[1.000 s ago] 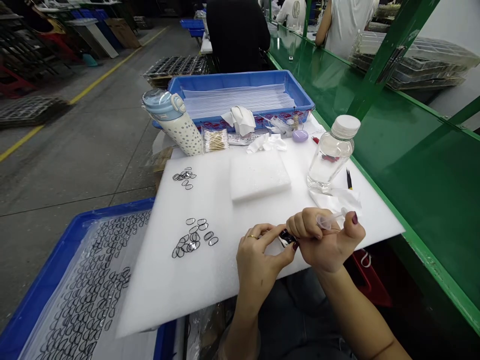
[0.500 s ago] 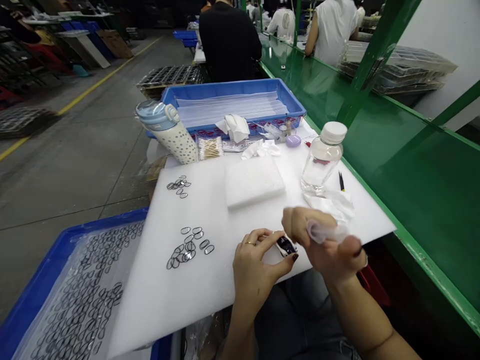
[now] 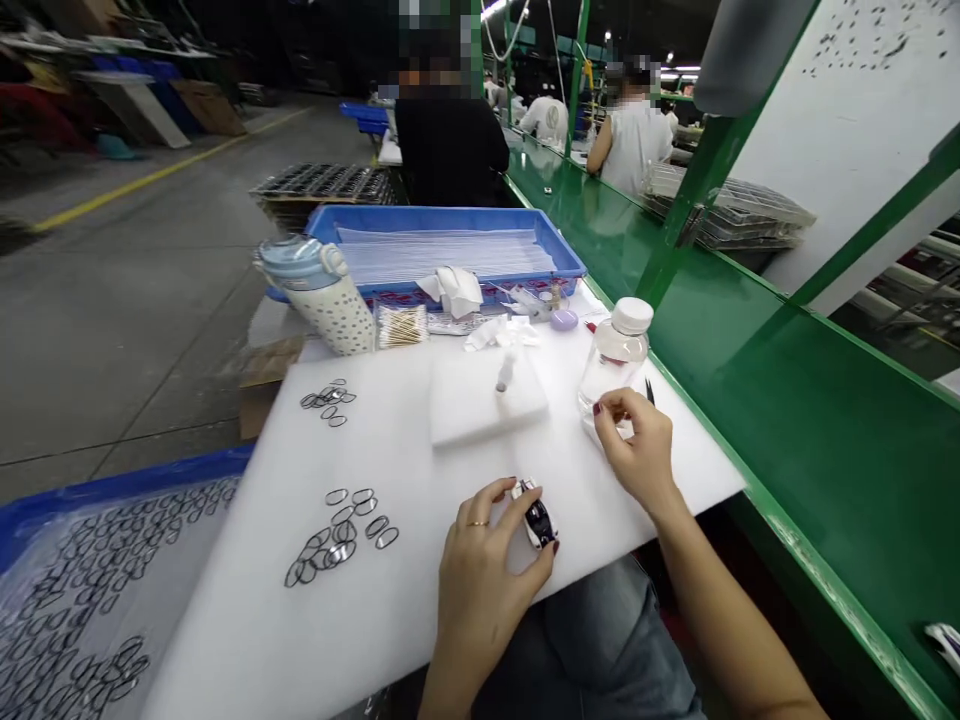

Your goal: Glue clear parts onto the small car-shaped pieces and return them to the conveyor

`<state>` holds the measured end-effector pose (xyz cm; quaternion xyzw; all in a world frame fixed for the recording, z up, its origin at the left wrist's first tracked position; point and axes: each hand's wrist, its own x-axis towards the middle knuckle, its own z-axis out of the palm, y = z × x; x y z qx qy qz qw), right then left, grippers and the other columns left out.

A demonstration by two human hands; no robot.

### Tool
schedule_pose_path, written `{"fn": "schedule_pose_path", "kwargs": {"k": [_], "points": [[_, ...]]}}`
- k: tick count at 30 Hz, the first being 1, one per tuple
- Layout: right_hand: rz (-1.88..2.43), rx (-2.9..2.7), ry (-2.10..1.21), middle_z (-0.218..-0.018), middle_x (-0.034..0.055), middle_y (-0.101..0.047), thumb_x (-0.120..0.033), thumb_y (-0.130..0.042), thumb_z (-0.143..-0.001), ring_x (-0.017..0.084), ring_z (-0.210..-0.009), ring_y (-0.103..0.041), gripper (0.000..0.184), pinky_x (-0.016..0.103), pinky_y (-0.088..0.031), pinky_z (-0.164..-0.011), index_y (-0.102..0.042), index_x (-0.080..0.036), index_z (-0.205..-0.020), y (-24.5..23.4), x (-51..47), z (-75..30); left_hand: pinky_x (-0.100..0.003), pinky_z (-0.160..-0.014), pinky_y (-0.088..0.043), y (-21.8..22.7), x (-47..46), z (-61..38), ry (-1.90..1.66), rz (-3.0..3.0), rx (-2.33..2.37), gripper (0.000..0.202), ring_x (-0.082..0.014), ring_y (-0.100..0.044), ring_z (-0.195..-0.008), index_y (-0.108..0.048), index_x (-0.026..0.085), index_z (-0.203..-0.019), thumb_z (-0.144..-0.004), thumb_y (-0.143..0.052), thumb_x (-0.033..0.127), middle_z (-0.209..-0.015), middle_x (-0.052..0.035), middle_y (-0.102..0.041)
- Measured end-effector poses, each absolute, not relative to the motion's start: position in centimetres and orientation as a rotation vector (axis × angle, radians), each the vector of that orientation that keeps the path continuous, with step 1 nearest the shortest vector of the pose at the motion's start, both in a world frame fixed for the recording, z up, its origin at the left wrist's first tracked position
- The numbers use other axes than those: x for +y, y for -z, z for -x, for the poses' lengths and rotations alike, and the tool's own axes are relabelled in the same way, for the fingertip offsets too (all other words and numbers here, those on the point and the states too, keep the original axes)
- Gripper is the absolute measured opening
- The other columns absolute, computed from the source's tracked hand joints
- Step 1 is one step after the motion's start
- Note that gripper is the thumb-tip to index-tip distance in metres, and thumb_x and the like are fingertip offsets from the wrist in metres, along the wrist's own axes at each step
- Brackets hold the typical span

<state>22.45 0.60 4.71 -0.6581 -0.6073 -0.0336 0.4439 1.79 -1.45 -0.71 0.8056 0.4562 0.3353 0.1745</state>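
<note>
Dark red nails, gold ring, jeans

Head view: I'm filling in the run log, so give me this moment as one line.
left hand: holds small black part | right hand: on white cloth beside clear bottle | dropper: on foam block

Matt white foam sheet, clear plastic bottle

Factory assembly line: green conveyor bench, blue parts trays (co-workers beyond).
</note>
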Motion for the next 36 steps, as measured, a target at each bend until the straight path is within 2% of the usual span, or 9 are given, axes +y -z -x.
{"fn": "schedule_pose_path", "kwargs": {"k": [3,6,9,12,17,23,29,33,36], "points": [[1.825,-1.637,0.154,-0.078,0.0076,-0.068,-0.029,-0.056,-0.085,0.025,-0.078,-0.059,0.016,0.036,-0.039,-0.072,-0.063,-0.019,-0.076,-2.6,0.3,-24.4,-0.044,-0.085,-0.056,0.6,-1.9,-2.1,-1.022,-2.289,1.314,0.04,-0.03,-0.06,-0.109,-0.068,0.025,-0.118,-0.079,-0.071,0.023,-0.122,-0.0091,-0.064],[1.831,-1.642,0.168,-0.082,0.0107,-0.07,-0.029,-0.051,-0.086,0.027,-0.08,-0.061,0.021,0.037,-0.038,-0.072,-0.066,-0.017,-0.077,-1.6,0.0,-25.2,-0.041,-0.087,-0.054,0.6,-2.6,-1.7,-1.146,-2.298,1.328,0.029,-0.027,-0.061,-0.107,-0.069,0.023,-0.116,-0.088,-0.062,0.021,-0.115,-0.0091,-0.067],[1.857,-1.559,0.113,-0.067,0.0057,-0.064,-0.027,-0.044,-0.085,0.02,-0.06,-0.057,0.023,0.031,-0.036,-0.061,-0.064,-0.017,-0.083,-1.7,-0.8,-26.3,-0.041,-0.085,-0.051,0.7,-2.5,0.2,-1.194,-2.32,1.403,0.022,-0.0254,-0.063,-0.101,-0.073,0.024,-0.106,-0.091,-0.057,0.018,-0.105,-0.0071,-0.071],[1.978,-1.495,-0.005,-0.049,-0.0019,-0.048,-0.036,-0.044,-0.085,0.015,-0.046,-0.044,0.024,0.028,-0.028,-0.052,-0.056,-0.021,-0.071,-1.9,-1.5,-27.4,-0.045,-0.083,-0.049,0.5,-1.5,3.6,-1.128,-2.28,1.75,0.022,-0.0303,-0.062,-0.101,-0.076,0.023,-0.101,-0.092,-0.056,0.02,-0.106,-0.0091,-0.073],[1.824,-1.302,-0.314,-0.055,-0.0028,-0.043,-0.039,-0.043,-0.088,0.014,-0.051,-0.04,0.026,0.025,-0.031,-0.051,-0.051,-0.021,-0.07,-1.8,-3.0,-27.6,-0.053,-0.083,-0.048,0.1,0.0,7.8,-0.817,-2.211,2.033,0.024,-0.0382,-0.053,-0.115,-0.079,0.03,-0.101,-0.091,-0.058,0.025,-0.128,-0.0078,-0.068],[1.772,-1.269,-0.502,-0.06,-0.0015,-0.047,-0.052,-0.055,-0.089,0.014,-0.056,-0.042,0.037,0.024,-0.033,-0.052,-0.054,-0.02,-0.07,-1.7,-4.4,-27.0,-0.052,-0.088,-0.048,0.6,0.9,8.7,-0.803,-2.18,1.965,0.022,-0.0366,-0.052,-0.114,-0.078,0.026,-0.088,-0.088,-0.057,0.031,-0.121,-0.0087,-0.071],[1.528,-0.94,-0.633,-0.062,-0.0018,-0.04,-0.058,-0.05,-0.094,0.013,-0.056,-0.038,0.046,0.023,-0.033,-0.049,-0.045,-0.02,-0.068,-1.5,-5.0,-27.5,-0.046,-0.081,-0.052,-1.7,3.0,9.2,-0.43,-2.185,1.878,0.019,-0.0363,-0.056,-0.114,-0.072,0.025,-0.078,-0.082,-0.054,0.03,-0.12,-0.0083,-0.068],[1.754,-1.169,-0.38,-0.054,-0.0036,-0.03,-0.056,-0.052,-0.093,0.011,-0.051,-0.03,0.05,0.024,-0.025,-0.049,-0.039,-0.019,-0.061,-0.3,-5.2,-28.7,-0.037,-0.073,-0.053,-2.5,2.5,9.2,-0.404,-2.284,1.841,0.023,-0.0295,-0.067,-0.098,-0.07,0.025,-0.079,-0.087,-0.05,0.032,-0.102,-0.0052,-0.072],[1.796,-1.371,-0.385,-0.053,-0.0039,-0.03,-0.052,-0.054,-0.092,0.01,-0.05,-0.029,0.05,0.026,-0.023,-0.051,-0.039,-0.018,-0.059,-0.1,-5.6,-29.3,-0.03,-0.063,-0.053,-1.8,1.5,9.9,-0.489,-2.323,1.806,0.029,-0.0232,-0.072,-0.085,-0.072,0.028,-0.088,-0.092,-0.046,0.04,-0.096,-0.0004,-0.076]]}}
